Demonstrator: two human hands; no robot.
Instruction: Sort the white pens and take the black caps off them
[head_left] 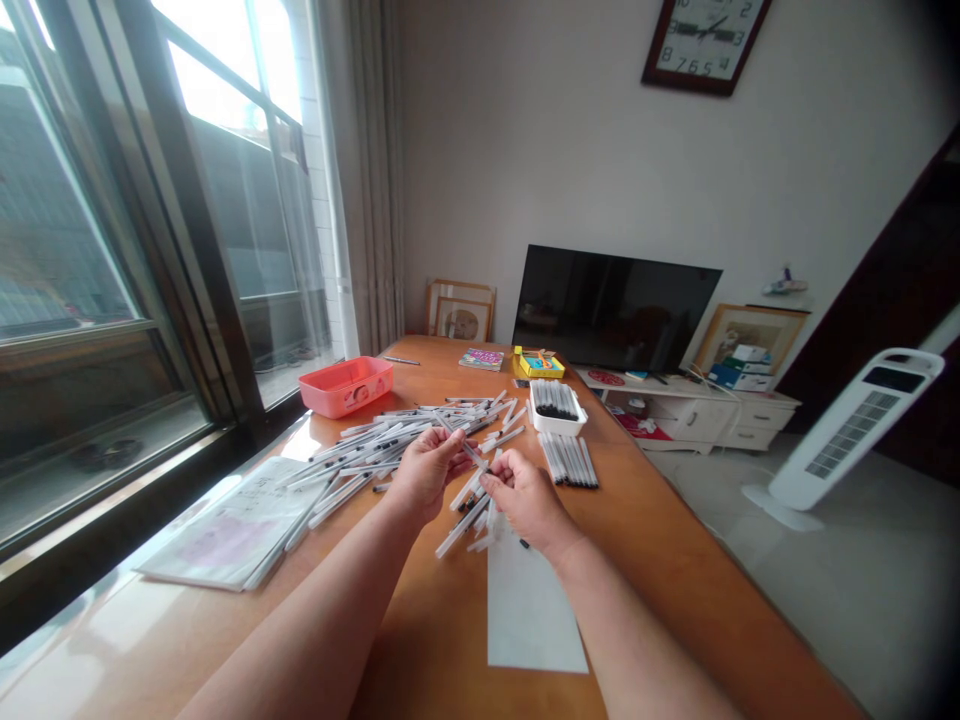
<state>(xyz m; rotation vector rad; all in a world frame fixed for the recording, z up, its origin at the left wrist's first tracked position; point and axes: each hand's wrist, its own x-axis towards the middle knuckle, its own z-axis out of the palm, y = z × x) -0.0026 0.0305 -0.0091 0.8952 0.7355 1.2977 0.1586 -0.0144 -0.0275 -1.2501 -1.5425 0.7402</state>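
Between both hands is a slim pen (472,453) with a pale clear barrel. My left hand (433,468) pinches its far end, and my right hand (525,497) grips the near end between thumb and fingers. Around and beyond my left hand spreads a loose pile of similar pens (360,455) with black parts. Several more lie under the hands, partly hidden by them. To the right, a white tub (561,425) holds pens standing close together, and a tidy row of pens (568,460) lies in front of it. A white sheet of paper (534,620) rests below my right hand.
A red plastic box (341,390) stands at the left beyond the pile. Papers or booklets (225,530) lie near the window. Toward the far edge are a yellow box (541,366) and a colourful booklet (481,359). A white tower fan (855,435) stands on the floor.
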